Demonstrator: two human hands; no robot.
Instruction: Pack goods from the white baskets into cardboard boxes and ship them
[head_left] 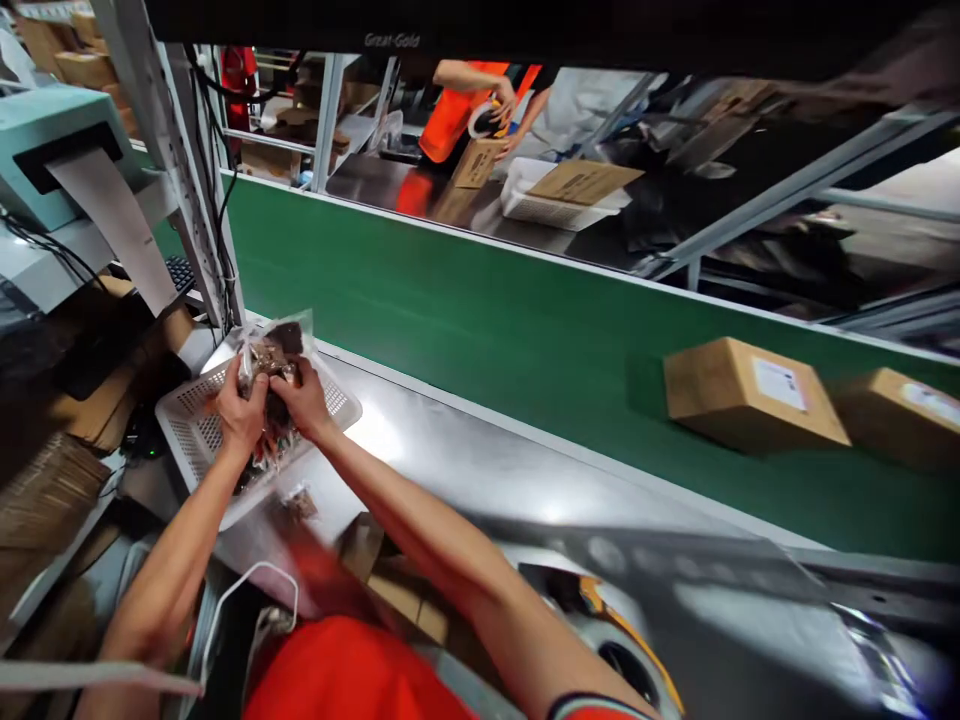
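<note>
My left hand (241, 408) and my right hand (303, 398) both grip a clear plastic bag (279, 345) with brown and dark contents that I cannot make out. The fingers of each hand are closed on the bag, thumbs near each other. Beneath them a white perforated basket (184, 425) rests on the metal worktop, with more small packed items (264, 458) inside it. Just outside the basket's near edge lies another small clear packet (300, 503).
A green conveyor belt (450, 300) runs beyond the worktop (465, 430), carrying cardboard boxes (750, 395) at right. A tape dispenser (626, 640) lies near my right arm. At left stands a printer (67, 150) trailing paper. Across the belt a co-worker (465, 110) handles a box with tape.
</note>
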